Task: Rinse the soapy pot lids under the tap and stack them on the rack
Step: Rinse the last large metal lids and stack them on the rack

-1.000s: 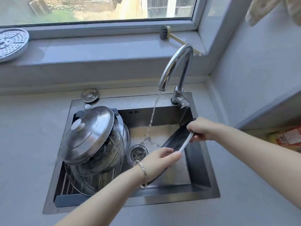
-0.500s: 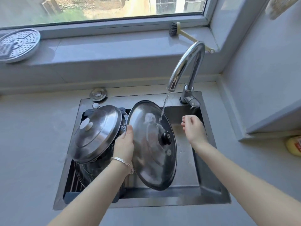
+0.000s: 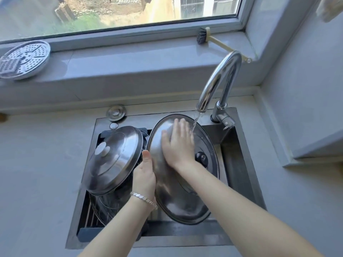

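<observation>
Two hands were on the large round stainless-steel lid with a black knob, tilted on edge over the steel sink. The left hand gripped its left rim, thumb in front. The right hand pressed flat on the dome, fingers straight and together. Water from the curved chrome tap struck beside them. A second steel lid, white-knobbed, leaned on the wire rack at left.
</observation>
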The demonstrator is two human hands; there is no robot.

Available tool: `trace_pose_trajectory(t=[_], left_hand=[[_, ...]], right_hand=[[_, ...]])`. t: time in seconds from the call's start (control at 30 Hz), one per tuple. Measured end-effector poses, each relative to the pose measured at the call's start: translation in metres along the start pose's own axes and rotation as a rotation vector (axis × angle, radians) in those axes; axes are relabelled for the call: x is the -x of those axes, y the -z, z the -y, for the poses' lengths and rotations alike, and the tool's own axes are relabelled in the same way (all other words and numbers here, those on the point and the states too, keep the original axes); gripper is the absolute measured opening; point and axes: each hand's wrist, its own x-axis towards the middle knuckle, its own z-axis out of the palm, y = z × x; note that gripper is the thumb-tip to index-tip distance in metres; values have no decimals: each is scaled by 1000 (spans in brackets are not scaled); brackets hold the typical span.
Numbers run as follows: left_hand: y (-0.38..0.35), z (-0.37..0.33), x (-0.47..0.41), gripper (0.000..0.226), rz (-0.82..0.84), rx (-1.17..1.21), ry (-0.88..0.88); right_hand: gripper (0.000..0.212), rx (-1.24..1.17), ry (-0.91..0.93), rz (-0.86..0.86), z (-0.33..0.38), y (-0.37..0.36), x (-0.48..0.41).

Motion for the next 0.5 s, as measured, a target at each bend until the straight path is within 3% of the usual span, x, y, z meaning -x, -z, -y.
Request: trace_pose_trajectory(t=[0.07, 0.1, 0.17, 0.23, 0.27, 0.3, 0.43, 0.5], left_hand=[[0, -5, -5, 54, 4, 3, -20], [1, -6, -5, 54, -1, -17, -27], [2, -2, -4, 64, 4, -44, -36], [1, -1, 4, 67, 12, -88, -82], [-1, 0, 8, 68, 23, -100, -105], [-4, 0, 10, 67, 27, -97, -102], [-10, -9, 6, 52, -10, -31, -36], [-10, -9, 8, 54, 0, -62, -59]], right_hand=[[69, 70, 360, -3, 6, -9, 33], [71, 96, 446, -9, 1, -8, 36], [68, 64, 305, -35, -12, 1, 13], [60, -78, -126, -41, -23, 14, -14], [58, -132, -250, -37, -22, 19, -19], [57, -113, -260, -34, -16, 18, -15], [61, 73, 194, 53, 11, 3, 29], [59, 49, 107, 40, 4, 10, 10]])
